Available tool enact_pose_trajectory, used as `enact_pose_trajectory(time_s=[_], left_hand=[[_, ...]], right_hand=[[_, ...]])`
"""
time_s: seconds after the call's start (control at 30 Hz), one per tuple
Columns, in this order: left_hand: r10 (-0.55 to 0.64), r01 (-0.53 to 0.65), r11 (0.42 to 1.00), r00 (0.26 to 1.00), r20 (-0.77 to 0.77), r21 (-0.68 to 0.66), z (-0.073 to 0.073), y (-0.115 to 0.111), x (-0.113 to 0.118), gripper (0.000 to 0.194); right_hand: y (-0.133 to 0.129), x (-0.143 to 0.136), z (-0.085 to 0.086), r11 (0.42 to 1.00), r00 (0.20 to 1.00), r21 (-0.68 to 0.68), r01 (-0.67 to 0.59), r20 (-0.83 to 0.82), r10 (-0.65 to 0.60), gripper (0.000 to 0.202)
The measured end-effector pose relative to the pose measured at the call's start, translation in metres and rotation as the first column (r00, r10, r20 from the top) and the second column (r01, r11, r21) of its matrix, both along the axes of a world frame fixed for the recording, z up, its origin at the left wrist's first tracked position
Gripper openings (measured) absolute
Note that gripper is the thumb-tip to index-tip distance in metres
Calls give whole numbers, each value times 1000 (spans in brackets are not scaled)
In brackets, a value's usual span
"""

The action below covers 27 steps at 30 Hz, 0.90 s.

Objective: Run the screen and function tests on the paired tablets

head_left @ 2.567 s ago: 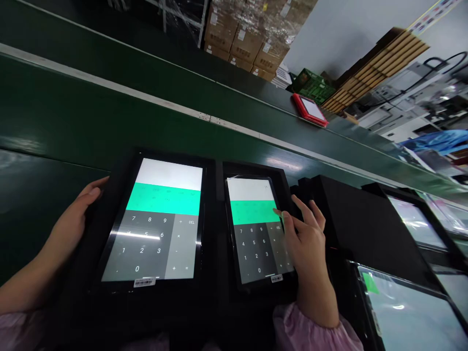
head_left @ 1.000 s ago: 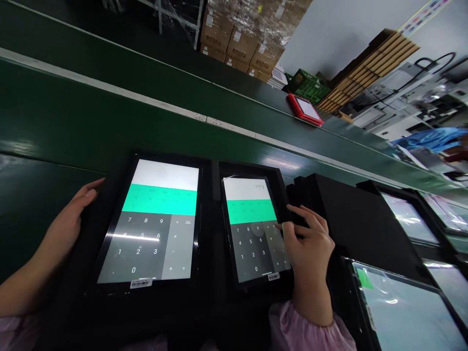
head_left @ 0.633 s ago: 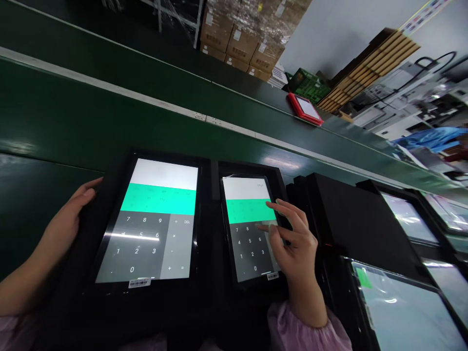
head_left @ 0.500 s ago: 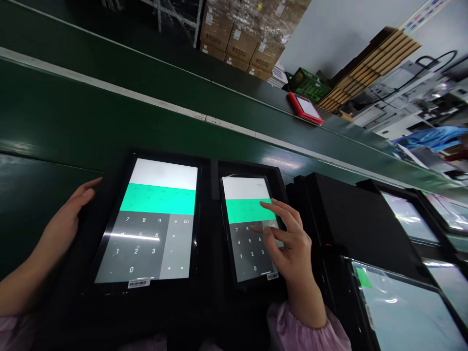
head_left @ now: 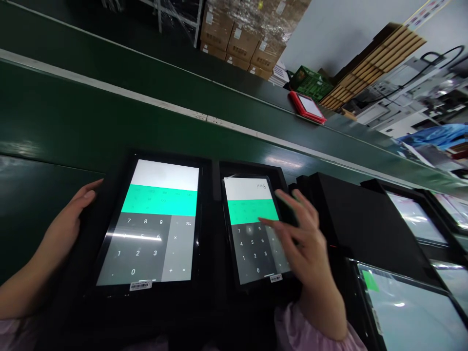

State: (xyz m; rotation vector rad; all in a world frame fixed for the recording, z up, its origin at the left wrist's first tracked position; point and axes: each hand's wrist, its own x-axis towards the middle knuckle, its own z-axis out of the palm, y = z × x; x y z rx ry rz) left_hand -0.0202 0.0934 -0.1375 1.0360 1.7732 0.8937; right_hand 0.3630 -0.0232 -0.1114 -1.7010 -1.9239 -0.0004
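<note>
Two tablets lie side by side in a black foam tray (head_left: pixel 215 234). The left tablet (head_left: pixel 137 253) shows a calculator keypad with a blank white display. On the right tablet (head_left: pixel 252 253) the same keypad is lit, with mirrored-looking characters in its display and a pale glow around the 8 key. My right hand (head_left: pixel 307 243) hovers over this tablet's right side, fingers spread, the index fingertip near the green band above the 9. My left hand (head_left: pixel 68 224) grips the tray's left edge, its fingertips partly out of sight. Each tablet has a barcode label at its lower edge.
Right of the tray are a black box (head_left: pixel 358 224) and more tablets, one with a green sticker (head_left: pixel 370 281). A red-framed device (head_left: pixel 307 107) lies across the green bench (head_left: pixel 109 117). Beyond stand wrapped cartons (head_left: pixel 243 36) and a green crate (head_left: pixel 310 83).
My right hand has lifted and shifted right, off the right tablet's keys. An extra character has appeared in that tablet's display. My left hand stays at the tray edge.
</note>
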Motion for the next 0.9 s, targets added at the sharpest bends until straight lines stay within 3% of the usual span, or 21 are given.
enact_pose_trajectory(time_s=[0.1,0.2,0.33,0.5,0.7,0.9], left_hand=[[-12,12,1000,999,-30,1,6,-1,4,55],[16,-17,1000,994,-108,-12,15,-2,9,47],[42,-46,999,989,-141,-22,21,-2,14,47],[27,-29,1000,988,-149,-12,19,0,14,55],[19,-17,1000,990,-143,17,11,2,7,56],[22,-24,1000,991,-134,-19,14,1,11,47]], right_hand=[[2,21,-1,964,964,59,260,33,-262,40],[6,33,-10,933,933,48,357,41,-358,50],[8,32,-20,939,938,27,344,24,-345,49],[8,25,-20,948,949,-37,317,21,-316,49],[8,17,-18,978,984,-112,174,-8,-176,39],[9,23,-24,949,949,-31,315,-15,-316,43]])
